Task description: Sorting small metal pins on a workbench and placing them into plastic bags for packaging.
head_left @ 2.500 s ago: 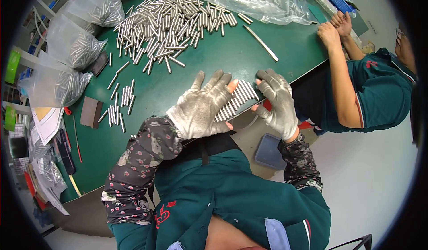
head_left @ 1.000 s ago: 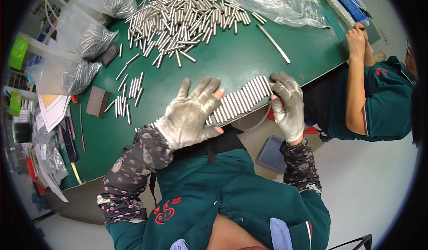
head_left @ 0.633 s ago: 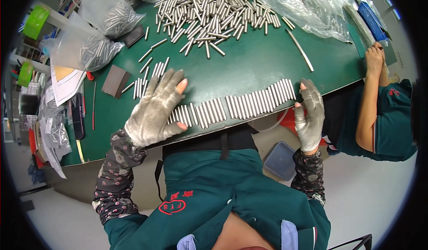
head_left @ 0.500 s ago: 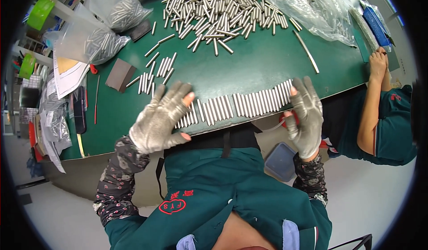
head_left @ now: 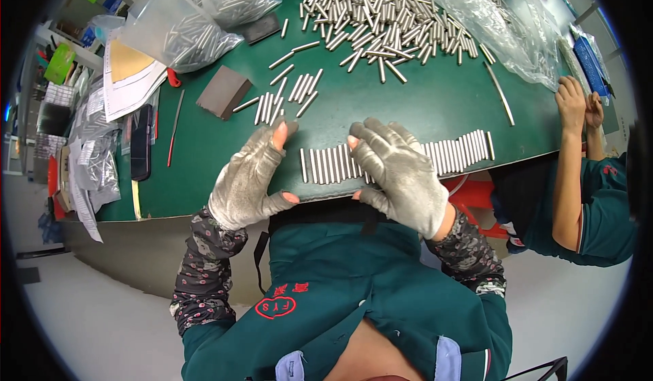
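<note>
Short metal pins (head_left: 326, 163) stand side by side in a long row along the near edge of the table. My left hand (head_left: 250, 176), in a grey-white glove with bare fingertips, is open beside the row's left end, fingers pointing away from me and thumb apart. Over the middle of the row lies my right hand (head_left: 401, 174), gloved the same way, its fingers stretched out and thumb spread near the edge. It hides the pins under it; the row's right part (head_left: 459, 151) shows beyond it. Neither hand holds anything.
A big heap of pins (head_left: 381, 17) covers the back of the green table. Loose pins (head_left: 282, 95) and a dark block (head_left: 223, 92) lie left. Clear bags of pins (head_left: 194, 41) stand back left. A phone (head_left: 141, 143) lies far left. Another person's hand (head_left: 570, 102) is right.
My right hand has moved left from the row's right end to over its middle. My left hand has come off the left pins to beside them. The whole view has shifted.
</note>
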A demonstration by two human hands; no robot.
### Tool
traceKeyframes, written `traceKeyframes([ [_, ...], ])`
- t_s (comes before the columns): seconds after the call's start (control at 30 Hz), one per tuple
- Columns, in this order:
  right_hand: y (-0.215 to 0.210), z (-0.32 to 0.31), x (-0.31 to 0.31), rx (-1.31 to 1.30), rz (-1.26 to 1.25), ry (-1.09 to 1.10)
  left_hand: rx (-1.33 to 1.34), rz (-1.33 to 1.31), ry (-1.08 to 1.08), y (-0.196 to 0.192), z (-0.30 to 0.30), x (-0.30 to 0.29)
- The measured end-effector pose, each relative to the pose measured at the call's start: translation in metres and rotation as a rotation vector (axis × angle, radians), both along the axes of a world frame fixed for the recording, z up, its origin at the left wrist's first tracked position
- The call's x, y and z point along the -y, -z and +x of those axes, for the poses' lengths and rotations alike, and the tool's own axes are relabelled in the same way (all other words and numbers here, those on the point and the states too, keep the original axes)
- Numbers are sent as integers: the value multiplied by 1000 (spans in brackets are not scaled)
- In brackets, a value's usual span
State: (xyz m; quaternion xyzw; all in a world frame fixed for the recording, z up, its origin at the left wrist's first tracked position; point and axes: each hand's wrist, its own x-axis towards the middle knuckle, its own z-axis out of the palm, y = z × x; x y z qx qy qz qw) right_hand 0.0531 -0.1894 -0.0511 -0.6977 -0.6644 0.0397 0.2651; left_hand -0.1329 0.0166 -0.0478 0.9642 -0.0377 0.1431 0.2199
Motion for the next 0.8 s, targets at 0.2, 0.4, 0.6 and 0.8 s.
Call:
traceKeyframes([
  [0.2, 3, -17, -21, 84, -81, -64, -84, 148, -29, 16, 3, 23],
  [0.4, -10, -4, -15, 41, -26, -64, 84, 70, -121, 7, 6, 16],
  [0.6, -44, 14, -69, 175, -231, -17, -108, 92, -668, -5, 32, 5],
  [0.8, -18, 22, -118, 161, -87, -26, -249, 189, -757, 1, 47, 7],
])
